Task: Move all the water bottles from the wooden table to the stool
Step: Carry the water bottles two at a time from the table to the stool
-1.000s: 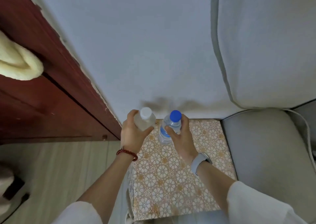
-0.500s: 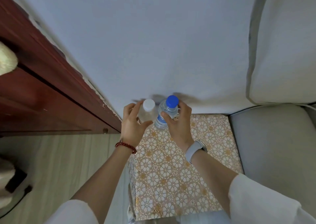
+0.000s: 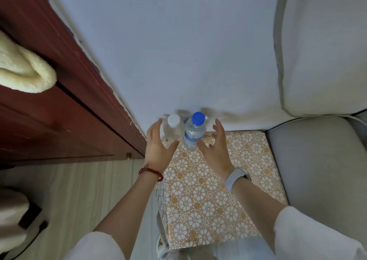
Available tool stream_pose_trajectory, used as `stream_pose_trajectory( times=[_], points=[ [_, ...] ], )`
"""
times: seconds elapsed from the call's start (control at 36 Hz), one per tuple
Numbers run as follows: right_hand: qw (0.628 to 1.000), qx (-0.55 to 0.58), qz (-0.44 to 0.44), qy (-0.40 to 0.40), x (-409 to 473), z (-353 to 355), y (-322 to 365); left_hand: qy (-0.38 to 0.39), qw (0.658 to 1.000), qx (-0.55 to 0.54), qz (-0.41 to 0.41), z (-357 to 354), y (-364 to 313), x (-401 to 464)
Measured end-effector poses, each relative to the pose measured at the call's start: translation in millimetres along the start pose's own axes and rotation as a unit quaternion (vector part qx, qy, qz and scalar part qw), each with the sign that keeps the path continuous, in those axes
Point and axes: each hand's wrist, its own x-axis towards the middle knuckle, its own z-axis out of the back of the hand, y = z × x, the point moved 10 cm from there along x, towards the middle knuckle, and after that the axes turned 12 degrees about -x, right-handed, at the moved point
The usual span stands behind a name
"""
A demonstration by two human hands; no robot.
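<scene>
Two clear water bottles stand upright side by side at the far left corner of the stool (image 3: 218, 190), which wears a gold floral cover. The white-capped bottle (image 3: 173, 129) is on the left, the blue-capped bottle (image 3: 194, 131) on the right. My left hand (image 3: 158, 145) is spread beside the white-capped bottle, with the thumb just below it and the fingers off its left side. My right hand (image 3: 215, 146) is spread to the right of the blue-capped bottle, fingers straight and apart from it. Neither hand holds anything.
A red-brown wooden cabinet (image 3: 59, 110) runs along the left with a cream towel (image 3: 25, 71) on it. A grey sofa seat (image 3: 317, 170) and back cushion (image 3: 327, 51) sit at the right. The wall is right behind the bottles. Pale wood floor lies at lower left.
Both hands carried the bottles to the stool's far corner, set them down and let go. The fingers have spread away from the bottles.
</scene>
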Motion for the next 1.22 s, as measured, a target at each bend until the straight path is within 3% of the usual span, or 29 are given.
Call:
stream_pose_trajectory(
  times=[0.14, 0.28, 0.42, 0.53, 0.61, 0.72, 0.89, 1.06, 1.22],
  points=[
    [0.998, -0.021, -0.059, -0.009, -52.8, 19.9, -2.2, -0.026, 0.997, -0.011, 0.077, 37.0, -6.3, -45.2],
    [0.995, -0.031, -0.069, 0.064, -122.8, 15.7, 12.7, -0.029, 0.992, 0.025, 0.122, 85.6, -18.8, -117.8],
    [0.983, -0.105, 0.02, 0.149, -195.4, -7.3, 73.3, -0.102, 0.987, 0.041, 0.117, 174.7, -61.5, -197.0],
    [0.936, -0.201, 0.165, 0.238, -264.6, -41.6, 129.9, -0.189, 0.975, 0.067, 0.094, 242.7, -93.7, -284.4],
    [0.911, -0.22, 0.226, 0.264, -321.6, -62.8, 157.7, -0.282, 0.953, 0.071, 0.087, 287.3, -101.6, -375.2],
    [0.871, -0.234, 0.312, 0.299, -427.4, -93.4, 167.8, -0.394, 0.909, 0.07, 0.117, 319.7, -91.5, -525.0],
    [0.778, -0.24, 0.356, 0.459, -633.5, -154.6, 134.3, -0.533, 0.818, 0.024, 0.213, 338.5, -66.4, -780.0],
    [0.639, -0.264, 0.438, 0.575, -858.5, -205.8, 105.0, -0.665, 0.697, 0.009, 0.269, 352.6, -62.9, -1024.3],
    [0.499, -0.279, 0.525, 0.63, -1101.7, -235.8, 48.9, -0.753, 0.58, 0.021, 0.31, 340.4, -62.0, -1255.6]
  ],
)
